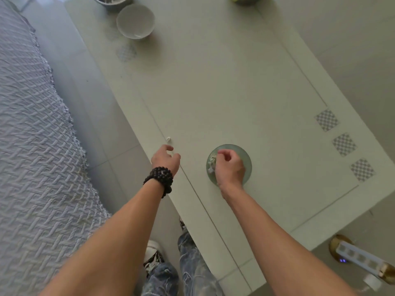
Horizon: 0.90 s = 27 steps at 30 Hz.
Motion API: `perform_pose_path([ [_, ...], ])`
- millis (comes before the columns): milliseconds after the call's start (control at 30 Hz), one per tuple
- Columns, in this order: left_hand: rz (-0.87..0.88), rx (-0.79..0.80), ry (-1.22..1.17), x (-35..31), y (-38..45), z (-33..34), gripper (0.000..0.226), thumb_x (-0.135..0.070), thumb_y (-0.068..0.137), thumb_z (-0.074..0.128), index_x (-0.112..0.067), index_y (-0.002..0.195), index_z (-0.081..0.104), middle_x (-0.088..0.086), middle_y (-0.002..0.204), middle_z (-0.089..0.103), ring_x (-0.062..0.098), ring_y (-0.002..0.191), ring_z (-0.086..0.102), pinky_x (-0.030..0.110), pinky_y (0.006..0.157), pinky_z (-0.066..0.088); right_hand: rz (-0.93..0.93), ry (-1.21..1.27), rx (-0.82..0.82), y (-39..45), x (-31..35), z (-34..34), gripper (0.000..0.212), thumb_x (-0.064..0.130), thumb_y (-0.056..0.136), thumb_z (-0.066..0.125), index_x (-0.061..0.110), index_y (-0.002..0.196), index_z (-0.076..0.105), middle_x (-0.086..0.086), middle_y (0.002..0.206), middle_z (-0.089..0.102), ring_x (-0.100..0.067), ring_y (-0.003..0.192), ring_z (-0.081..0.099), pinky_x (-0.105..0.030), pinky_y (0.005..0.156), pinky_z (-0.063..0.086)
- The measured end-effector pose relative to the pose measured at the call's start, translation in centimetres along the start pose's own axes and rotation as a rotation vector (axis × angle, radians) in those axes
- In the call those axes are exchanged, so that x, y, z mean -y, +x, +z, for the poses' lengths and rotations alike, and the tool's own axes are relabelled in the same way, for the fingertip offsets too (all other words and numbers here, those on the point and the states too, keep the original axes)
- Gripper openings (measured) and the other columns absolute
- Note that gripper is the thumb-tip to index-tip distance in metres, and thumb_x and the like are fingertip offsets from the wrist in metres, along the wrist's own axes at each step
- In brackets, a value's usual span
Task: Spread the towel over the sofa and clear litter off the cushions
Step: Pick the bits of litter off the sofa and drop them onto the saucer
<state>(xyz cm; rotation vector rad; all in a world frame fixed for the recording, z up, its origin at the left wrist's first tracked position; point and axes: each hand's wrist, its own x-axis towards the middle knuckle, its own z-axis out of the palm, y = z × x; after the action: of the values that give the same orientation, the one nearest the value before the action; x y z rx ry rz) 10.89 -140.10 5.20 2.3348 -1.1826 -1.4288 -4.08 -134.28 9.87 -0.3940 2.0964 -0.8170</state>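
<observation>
White table (213, 86): it runs diagonally through our view, with three checkered squares along its right edge.

Towel (32, 135): a grey, woven-textured cloth, lying spread over the sofa at the left, its fringed edge hanging beside the strip of floor that separates it from the table.

Green dish (245, 159): round, set near the table's near left edge. We see scraps of litter (212, 163) piled in it.

Right hand (229, 167): held over the dish with the fingers curled in and thumb meeting forefinger just above the litter. We cannot tell whether anything is pinched between them.

Left hand (165, 160): hovering at the table's left edge, fingers loosely curled, holding nothing that we can see. A dark bead bracelet (159, 179) wraps the wrist.

Small white crumb (168, 138): on the table near its left edge, just beyond the left fingertips and not touched.

White bowl (135, 21): at the table's far end, beside a metal bowl (112, 1) cut off by the frame.

Power strip (361, 257): on the floor off the table's near right corner.
</observation>
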Motion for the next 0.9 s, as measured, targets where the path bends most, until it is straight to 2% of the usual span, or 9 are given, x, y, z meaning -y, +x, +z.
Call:
perform_pose_path([
  [67,0.160,-0.100,0.220,0.2,4.1,0.7,0.035,-0.025,0.091,0.055,-0.015,0.124,0.056,0.012,0.108,0.059,0.029,0.088,0.061,0.036,0.078,0.053,-0.078,-0.028,-0.045,2.1,-1.2,0.2,0.016,0.011,0.089,0.053,0.020,0.090,0.066,0.004,0.086,0.068,-0.012,0.075,0.061,-0.015,0.065,0.045],
  [133,0.210,-0.135,0.321,0.4,7.8,1.7,0.034,-0.026,0.094,0.051,-0.018,0.127,0.051,0.016,0.123,0.049,0.028,0.081,0.056,0.034,0.073,0.049,-0.131,-0.050,-0.083,4.1,-2.4,0.2,0.016,0.010,0.088,0.054,0.020,0.089,0.066,0.011,0.082,0.065,-0.005,0.074,0.058,-0.006,0.062,0.040],
  [200,0.241,-0.137,0.392,0.9,10.6,2.5,0.033,-0.022,0.095,0.048,-0.021,0.128,0.049,0.015,0.129,0.039,0.027,0.078,0.052,0.032,0.071,0.046,-0.146,-0.070,-0.093,5.4,-3.4,0.6,0.017,0.011,0.089,0.054,0.020,0.092,0.067,0.014,0.083,0.064,0.000,0.076,0.057,-0.001,0.063,0.039],
  [333,0.352,-0.174,0.469,1.3,12.3,3.8,0.021,-0.014,0.094,0.047,-0.011,0.109,0.061,0.015,0.118,0.045,0.034,0.090,0.056,0.036,0.077,0.049,-0.101,-0.042,-0.097,6.3,-4.6,1.5,0.017,0.011,0.089,0.053,0.016,0.097,0.068,0.002,0.095,0.070,-0.014,0.085,0.063,-0.023,0.076,0.048],
  [467,0.364,-0.126,0.477,0.5,11.3,3.6,0.020,-0.005,0.094,0.048,-0.003,0.100,0.067,0.019,0.113,0.056,0.034,0.099,0.058,0.033,0.079,0.049,-0.050,-0.038,-0.077,6.0,-4.8,1.9,0.018,0.012,0.088,0.052,0.019,0.096,0.067,0.004,0.094,0.068,-0.009,0.081,0.061,-0.008,0.063,0.042],
  [600,0.460,-0.027,0.387,-2.8,5.7,2.6,0.014,-0.009,0.093,0.055,-0.006,0.097,0.068,0.013,0.105,0.061,0.024,0.091,0.059,0.027,0.077,0.045,-0.013,-0.032,-0.048,4.3,-2.6,0.3,0.017,0.012,0.090,0.054,0.016,0.097,0.068,0.005,0.093,0.068,-0.008,0.079,0.060,-0.006,0.063,0.041],
  [667,0.474,0.035,0.274,-5.3,1.3,1.8,0.010,-0.012,0.090,0.061,-0.010,0.094,0.070,0.009,0.097,0.066,0.022,0.086,0.065,0.029,0.079,0.052,0.026,-0.017,-0.013,2.5,-0.6,-1.5,0.017,0.014,0.092,0.053,0.017,0.097,0.068,0.007,0.090,0.067,-0.010,0.081,0.062,-0.012,0.068,0.047],
  [767,0.388,0.130,0.064,-7.7,-4.2,1.9,0.005,-0.014,0.086,0.066,-0.015,0.088,0.071,0.004,0.083,0.072,0.018,0.075,0.071,0.034,0.077,0.060,0.102,-0.007,0.031,0.2,1.1,-3.7,0.020,0.018,0.094,0.049,0.017,0.098,0.069,0.000,0.093,0.071,-0.020,0.090,0.066,-0.034,0.085,0.055],
  [900,0.284,0.188,-0.073,-9.2,-9.4,3.8,0.003,-0.018,0.084,0.068,-0.018,0.087,0.070,0.000,0.080,0.073,0.014,0.071,0.073,0.037,0.074,0.062,0.186,0.068,0.024,-1.5,1.8,-6.3,0.022,0.021,0.093,0.046,0.017,0.094,0.068,-0.007,0.097,0.072,-0.027,0.093,0.068,-0.047,0.087,0.056],
])
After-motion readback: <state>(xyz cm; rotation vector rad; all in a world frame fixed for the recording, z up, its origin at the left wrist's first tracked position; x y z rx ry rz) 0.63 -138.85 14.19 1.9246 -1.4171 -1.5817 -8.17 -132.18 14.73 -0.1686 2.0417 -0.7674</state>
